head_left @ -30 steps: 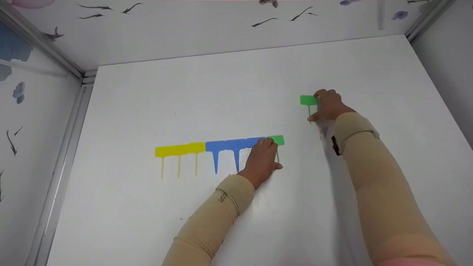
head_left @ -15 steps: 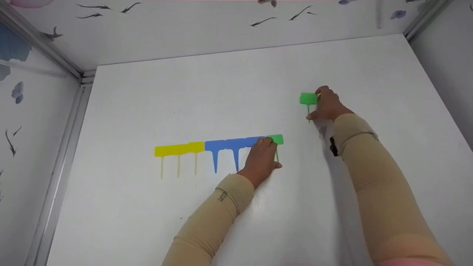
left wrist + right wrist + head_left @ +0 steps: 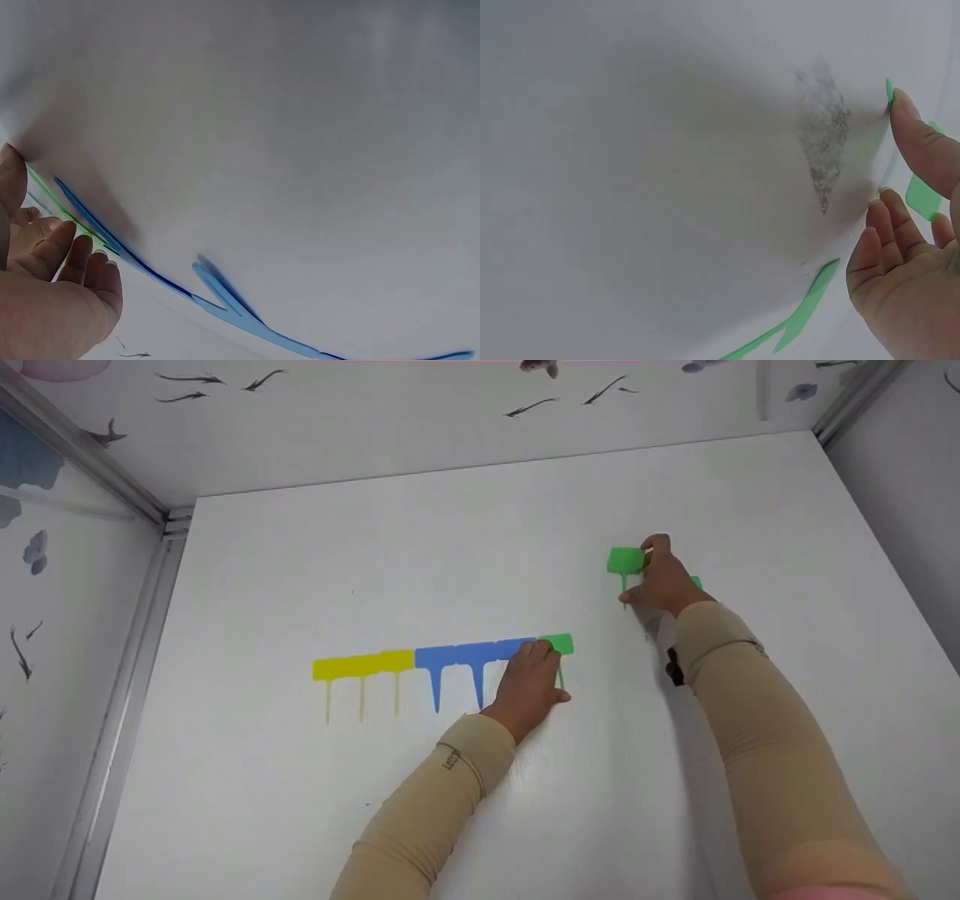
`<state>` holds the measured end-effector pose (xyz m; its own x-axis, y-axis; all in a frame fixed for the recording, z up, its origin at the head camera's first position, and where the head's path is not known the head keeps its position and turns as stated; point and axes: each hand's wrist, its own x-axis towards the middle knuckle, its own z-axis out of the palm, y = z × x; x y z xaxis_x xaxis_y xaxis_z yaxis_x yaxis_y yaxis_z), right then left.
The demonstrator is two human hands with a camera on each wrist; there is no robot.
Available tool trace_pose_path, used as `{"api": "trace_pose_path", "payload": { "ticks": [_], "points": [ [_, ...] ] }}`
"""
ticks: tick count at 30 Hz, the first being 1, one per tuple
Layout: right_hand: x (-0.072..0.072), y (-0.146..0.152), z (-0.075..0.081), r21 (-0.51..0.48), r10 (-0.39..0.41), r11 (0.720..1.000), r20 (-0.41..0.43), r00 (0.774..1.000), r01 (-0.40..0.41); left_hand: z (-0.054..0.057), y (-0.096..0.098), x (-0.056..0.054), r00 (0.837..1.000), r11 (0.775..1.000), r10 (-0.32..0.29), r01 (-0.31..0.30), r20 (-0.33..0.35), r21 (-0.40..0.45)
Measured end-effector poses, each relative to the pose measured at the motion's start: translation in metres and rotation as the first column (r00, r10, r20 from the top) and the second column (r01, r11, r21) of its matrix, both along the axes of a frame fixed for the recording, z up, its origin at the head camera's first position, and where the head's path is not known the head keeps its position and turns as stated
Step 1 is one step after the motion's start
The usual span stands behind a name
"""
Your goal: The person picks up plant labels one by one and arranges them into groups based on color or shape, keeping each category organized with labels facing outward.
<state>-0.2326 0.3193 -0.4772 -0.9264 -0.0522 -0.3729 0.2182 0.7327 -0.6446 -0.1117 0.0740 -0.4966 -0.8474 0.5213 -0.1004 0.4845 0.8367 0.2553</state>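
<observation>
A row of T-shaped plant labels lies on a white tabletop [image 3: 247,585]: yellow labels [image 3: 364,664] at left, blue labels [image 3: 457,654] in the middle, one green label [image 3: 559,643] at right. My left hand [image 3: 527,684] rests over the right end, fingertips at the blue and green heads, thumb near the green stem's tip. It partly covers the last blue label. Farther back right, my right hand [image 3: 666,577] pinches another green label [image 3: 625,560], thumb at the stem tip and fingers at the head. In the right wrist view, the thumb touches this label's green stem [image 3: 889,91].
Another green label [image 3: 697,582] shows partly behind the right wrist; a green label [image 3: 810,304] also lies low in the right wrist view. Patterned white panels [image 3: 375,420] and metal rails [image 3: 127,675] border the tabletop.
The head of the green label at my right hand has tipped up and looks taller. My right fingers have shifted slightly, uncovering a green edge behind the wrist. My left hand stays in place.
</observation>
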Motion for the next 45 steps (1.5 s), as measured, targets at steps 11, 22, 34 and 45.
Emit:
{"api": "trace_pose_path", "payload": {
  "ticks": [11,22,34,45],
  "points": [
    [0.0019,-0.0012,-0.0033,-0.028,-0.033,0.999,-0.01,0.999,0.032,-0.0003,-0.0002,0.0003,0.999,0.999,0.018,-0.02,0.031,0.037],
    [0.0018,-0.0019,-0.0037,-0.104,-0.065,0.992,0.021,0.998,0.067,0.0005,0.0006,0.0004,0.999,1.0,0.014,-0.014,0.035,-0.01],
    [0.0026,-0.0034,-0.0024,-0.094,-0.065,0.993,0.015,0.998,0.066,-0.0001,0.0003,0.0005,0.999,1.0,0.022,-0.022,0.038,0.015],
    [0.002,-0.0021,-0.0019,-0.034,-0.035,0.999,0.026,0.999,0.036,-0.0023,0.0014,-0.0008,1.0,1.0,0.018,-0.018,0.025,0.009]
  ]
}}
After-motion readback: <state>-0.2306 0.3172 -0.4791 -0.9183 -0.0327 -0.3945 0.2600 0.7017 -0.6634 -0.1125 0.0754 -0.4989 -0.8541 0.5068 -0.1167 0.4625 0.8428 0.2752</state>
